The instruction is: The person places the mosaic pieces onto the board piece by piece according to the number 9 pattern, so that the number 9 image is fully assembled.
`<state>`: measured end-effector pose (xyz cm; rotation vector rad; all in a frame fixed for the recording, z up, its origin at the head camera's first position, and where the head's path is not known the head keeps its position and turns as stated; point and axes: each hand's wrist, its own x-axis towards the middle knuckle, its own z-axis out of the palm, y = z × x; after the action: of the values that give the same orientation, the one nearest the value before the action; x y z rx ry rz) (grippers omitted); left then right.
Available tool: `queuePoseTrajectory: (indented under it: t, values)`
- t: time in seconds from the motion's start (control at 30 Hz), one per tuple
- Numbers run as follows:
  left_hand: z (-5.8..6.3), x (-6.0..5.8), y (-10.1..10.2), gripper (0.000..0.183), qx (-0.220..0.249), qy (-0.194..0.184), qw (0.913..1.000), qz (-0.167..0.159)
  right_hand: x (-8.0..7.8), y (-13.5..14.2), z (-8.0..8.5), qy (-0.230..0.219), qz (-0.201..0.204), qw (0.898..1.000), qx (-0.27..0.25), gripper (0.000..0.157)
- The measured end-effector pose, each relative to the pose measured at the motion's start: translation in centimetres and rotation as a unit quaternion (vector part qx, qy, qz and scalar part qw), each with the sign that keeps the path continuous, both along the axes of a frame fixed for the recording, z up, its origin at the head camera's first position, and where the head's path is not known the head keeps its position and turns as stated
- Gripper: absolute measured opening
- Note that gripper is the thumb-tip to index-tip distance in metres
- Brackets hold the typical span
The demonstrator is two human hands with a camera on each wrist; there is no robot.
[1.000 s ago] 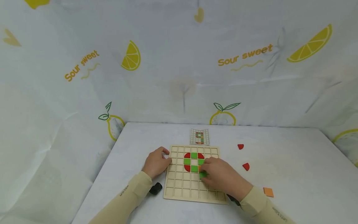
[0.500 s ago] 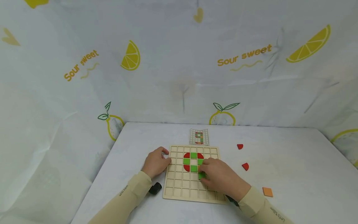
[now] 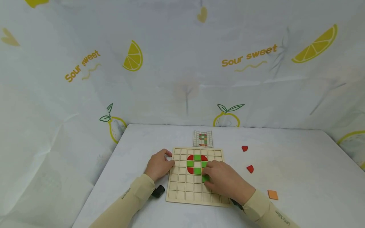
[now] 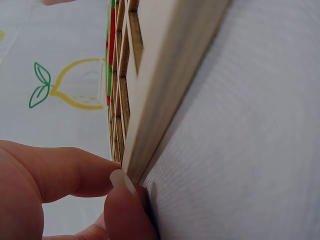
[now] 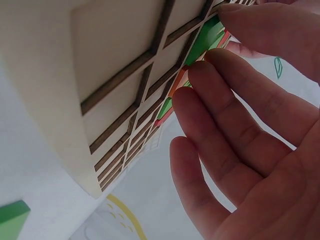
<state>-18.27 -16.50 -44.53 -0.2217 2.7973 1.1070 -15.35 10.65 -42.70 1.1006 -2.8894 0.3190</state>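
A wooden grid board (image 3: pixel 185 187) lies on the white table. Green squares and red quarter-round tiles form a ring in its upper middle, with a sliver of orange beside my right fingers. My left hand (image 3: pixel 159 165) grips the board's left edge between thumb and fingertips; the left wrist view shows thumb and finger (image 4: pixel 80 172) meeting at that wooden edge. Over the board's right side, my right hand (image 3: pixel 225 179) pinches a green square tile (image 3: pixel 205 179) just below the ring. In the right wrist view this green tile (image 5: pixel 204 40) sits between thumb and fingertips, at a grid cell.
A small pattern card (image 3: pixel 203 139) lies behind the board. To the right are two red quarter-round tiles (image 3: pixel 244 148) and an orange square tile (image 3: pixel 272 194). Another green piece (image 5: pixel 12 220) lies beside the board in the right wrist view. A lemon-print cloth hangs behind.
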Motion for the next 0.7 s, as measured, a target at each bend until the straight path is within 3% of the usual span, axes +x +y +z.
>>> queuePoseTrajectory:
  t: [0.43, 0.7]
  values:
    - [0.1, 0.0, -0.1, 0.029, 0.001, 0.000, 1.0000, 0.005, -0.1, 0.0, 0.2, -0.003, 0.002, 1.000, -0.005, 0.017]
    - [0.1, 0.0, 0.1, 0.029, 0.000, -0.003, 1.0000, 0.004, 0.2, 1.4, 1.1, -0.028, -0.048, 0.998, -0.005, 0.017]
